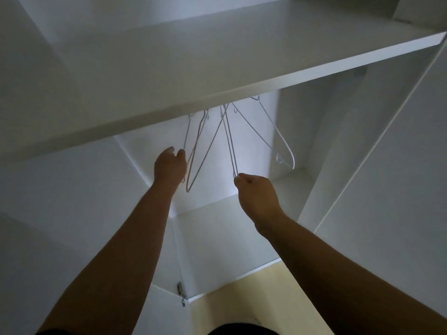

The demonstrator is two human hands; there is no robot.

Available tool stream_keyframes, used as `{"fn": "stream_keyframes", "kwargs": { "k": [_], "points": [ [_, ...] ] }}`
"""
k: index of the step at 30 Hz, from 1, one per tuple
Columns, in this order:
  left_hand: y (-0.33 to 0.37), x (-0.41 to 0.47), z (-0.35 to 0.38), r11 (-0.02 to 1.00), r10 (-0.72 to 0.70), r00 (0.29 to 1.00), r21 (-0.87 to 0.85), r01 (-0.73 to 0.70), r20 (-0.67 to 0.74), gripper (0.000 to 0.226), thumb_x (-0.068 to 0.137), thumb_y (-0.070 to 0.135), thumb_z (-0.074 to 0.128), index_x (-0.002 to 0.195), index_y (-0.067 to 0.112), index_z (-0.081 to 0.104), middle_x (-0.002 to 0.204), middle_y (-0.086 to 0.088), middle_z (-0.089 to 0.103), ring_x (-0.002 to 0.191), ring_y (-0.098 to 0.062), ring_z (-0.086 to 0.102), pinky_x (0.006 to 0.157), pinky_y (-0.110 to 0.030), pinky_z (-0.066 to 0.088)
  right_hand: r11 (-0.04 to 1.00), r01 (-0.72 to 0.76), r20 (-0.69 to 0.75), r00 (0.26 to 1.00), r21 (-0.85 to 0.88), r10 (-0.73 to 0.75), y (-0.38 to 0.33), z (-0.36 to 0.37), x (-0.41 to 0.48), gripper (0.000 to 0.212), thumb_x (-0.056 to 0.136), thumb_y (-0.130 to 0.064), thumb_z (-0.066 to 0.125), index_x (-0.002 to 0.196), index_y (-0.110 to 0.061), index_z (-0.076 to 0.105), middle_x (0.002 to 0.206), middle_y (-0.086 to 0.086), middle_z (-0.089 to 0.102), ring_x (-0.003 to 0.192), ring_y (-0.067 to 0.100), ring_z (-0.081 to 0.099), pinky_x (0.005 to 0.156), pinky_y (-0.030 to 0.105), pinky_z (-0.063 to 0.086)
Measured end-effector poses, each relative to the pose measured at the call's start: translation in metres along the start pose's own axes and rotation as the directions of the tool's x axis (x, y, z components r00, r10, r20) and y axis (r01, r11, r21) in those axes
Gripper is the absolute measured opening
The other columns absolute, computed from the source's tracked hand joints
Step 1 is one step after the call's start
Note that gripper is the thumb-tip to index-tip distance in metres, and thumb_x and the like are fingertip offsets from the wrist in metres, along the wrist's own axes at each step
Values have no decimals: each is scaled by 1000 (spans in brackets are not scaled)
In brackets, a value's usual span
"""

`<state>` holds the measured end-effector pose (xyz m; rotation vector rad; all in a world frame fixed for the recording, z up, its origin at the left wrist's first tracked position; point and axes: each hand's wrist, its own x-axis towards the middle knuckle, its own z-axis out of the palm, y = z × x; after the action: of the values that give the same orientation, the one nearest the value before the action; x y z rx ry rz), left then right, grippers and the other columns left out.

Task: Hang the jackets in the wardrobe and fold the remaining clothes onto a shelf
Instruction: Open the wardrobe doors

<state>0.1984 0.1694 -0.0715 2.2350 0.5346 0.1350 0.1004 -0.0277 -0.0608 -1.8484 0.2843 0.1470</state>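
Several thin white wire hangers hang under the white wardrobe shelf (217, 76); their hooks are hidden behind its front edge. My right hand (256, 194) pinches the lower corner of a middle hanger (228, 139) between thumb and fingers. My left hand (169, 166) reaches up beside the leftmost hanger (193, 151), fingers curled around its wire side. Another hanger (281, 139) hangs free further right. No jackets or other clothes are in view.
The wardrobe's white side panel (338, 153) stands on the right and an open white door (72, 238) with a metal hinge (180, 288) on the left. The white wardrobe floor (229, 243) lies below, with pale yellow room floor (254, 298) in front.
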Motion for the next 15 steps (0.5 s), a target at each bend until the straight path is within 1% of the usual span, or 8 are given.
{"fn": "stream_keyframes", "kwargs": {
  "k": [2,4,6,7,10,12,14,15],
  "points": [
    [-6,20,7,997,-57,996,-51,60,63,37,104,15,38,125,-8,59,133,-26,59,125,-39,55,103,-41,43,1000,-1,7,1000,-9,1,-2,11,6,24,96,-28,50,85,-12,66,72,10,59,65,22,51,59,30,45],
    [-10,31,14,983,-67,993,-164,82,95,30,100,6,42,110,-6,68,117,-24,68,112,-38,64,93,-38,49,1000,-10,-23,1000,-17,9,-3,19,15,32,97,-26,50,102,0,69,98,23,68,80,38,62,71,42,55],
    [-9,35,25,973,-28,993,-226,53,112,29,98,9,49,83,6,73,95,-17,75,91,-32,72,85,-40,57,1000,-7,-43,999,-30,6,-5,25,21,32,101,-19,48,111,6,65,113,25,66,104,31,62,86,32,54],
    [-9,35,29,964,-19,993,-263,49,115,29,99,12,53,78,11,73,87,-12,76,82,-27,73,84,-42,61,999,-4,-42,999,-42,2,-6,27,24,31,102,-16,47,113,8,64,116,26,65,103,33,63,91,30,50],
    [-5,35,40,964,25,982,-265,26,187,13,97,18,66,99,10,76,85,-3,76,76,-18,75,82,-37,63,999,-11,-33,999,-32,10,-5,33,28,34,99,-22,49,110,4,67,112,27,66,104,42,63,91,49,54],
    [1,36,47,951,39,976,-308,30,214,22,94,12,71,115,6,74,91,-5,76,77,-18,76,82,-37,63,999,-37,-54,998,-2,37,-5,35,29,35,96,-28,51,108,1,68,108,25,68,101,42,63,87,52,54],
    [6,35,56,941,48,969,-336,38,243,31,91,8,73,122,6,71,97,-8,76,81,-20,76,84,-39,63,998,-54,-82,995,11,55,-3,36,33,35,97,-26,51,109,2,67,108,22,68,100,38,64,83,42,56],
    [9,34,60,935,56,964,-352,41,261,33,90,7,74,123,5,70,99,-10,76,83,-22,76,86,-40,62,998,-65,-103,992,16,66,-2,35,36,34,98,-25,51,110,2,67,106,16,70,96,29,66,84,30,52]
  ]
}}
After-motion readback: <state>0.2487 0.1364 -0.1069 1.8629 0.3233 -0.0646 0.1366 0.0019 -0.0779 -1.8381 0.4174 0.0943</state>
